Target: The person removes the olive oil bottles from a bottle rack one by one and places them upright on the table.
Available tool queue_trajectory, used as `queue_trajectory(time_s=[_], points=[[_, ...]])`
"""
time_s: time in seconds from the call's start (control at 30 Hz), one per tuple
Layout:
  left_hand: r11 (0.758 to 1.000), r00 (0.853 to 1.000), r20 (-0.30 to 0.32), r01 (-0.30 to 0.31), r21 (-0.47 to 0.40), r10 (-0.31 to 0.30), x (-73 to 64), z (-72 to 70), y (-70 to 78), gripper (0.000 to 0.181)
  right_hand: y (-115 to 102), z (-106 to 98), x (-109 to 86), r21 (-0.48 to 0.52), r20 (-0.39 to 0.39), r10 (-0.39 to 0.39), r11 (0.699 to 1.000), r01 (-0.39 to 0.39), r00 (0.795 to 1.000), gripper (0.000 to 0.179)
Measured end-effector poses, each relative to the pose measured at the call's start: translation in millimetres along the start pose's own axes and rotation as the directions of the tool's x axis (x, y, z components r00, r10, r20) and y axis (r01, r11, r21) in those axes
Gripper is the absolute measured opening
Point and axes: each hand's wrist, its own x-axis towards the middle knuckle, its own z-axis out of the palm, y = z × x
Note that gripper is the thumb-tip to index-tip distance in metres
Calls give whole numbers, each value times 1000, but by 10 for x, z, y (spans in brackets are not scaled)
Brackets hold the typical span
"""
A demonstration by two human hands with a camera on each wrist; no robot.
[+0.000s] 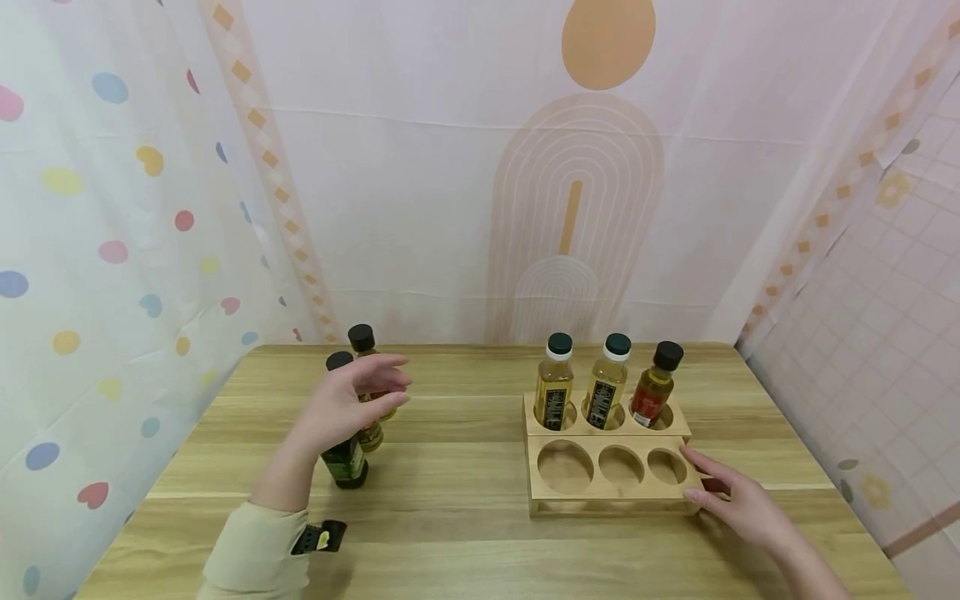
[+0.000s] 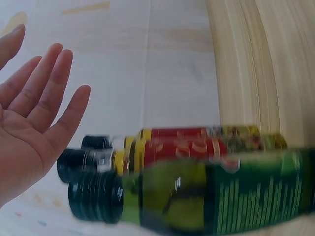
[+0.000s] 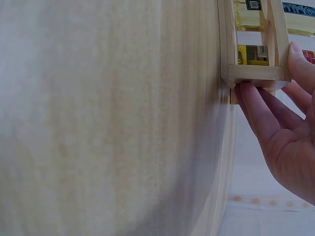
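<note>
My left hand (image 1: 348, 400) hovers beside a group of bottles at the left, fingers extended and nothing held. A dark green glass bottle (image 2: 256, 191) stands nearest, upright on the table. Behind it are two bottles with red labels (image 2: 182, 152) and black caps, partly covered by the hand in the head view. At the right, my right hand (image 1: 738, 504) holds the right end of a two-tier wooden bottle rack (image 1: 607, 507), its thumb and fingers at the end panel. The rack's back tier carries two oil bottles (image 1: 555, 392) with dark green caps and a red-labelled bottle (image 1: 652, 396).
The front tier of the rack shows three round holes (image 1: 621, 467) of differing size, without bottles. The wooden table (image 1: 442, 517) runs back to a patterned curtain (image 1: 420, 167), with more curtain at both sides.
</note>
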Motion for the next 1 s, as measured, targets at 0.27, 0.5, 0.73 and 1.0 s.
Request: queue_trajectory(time_s=[0.27,0.5,0.73,1.0], points=[[996,1000,-12,24,-86,-25,151,259,38,42,-9,-1,5,5,4,0,1000,0,1000,62],[994,1000,-8,22,-109,-23,285,569,79,42,4,3,11,18,4,7,1000,-7,1000,62],[985,1000,-18,-23,-173,20,435,887,127,47,1,3,6,15,-1,-2,1000,2,1000,61],[977,1000,-16,-18,-213,14,629,1148,223,49,10,8,1,12,-8,-12,1000,13,1000,61]])
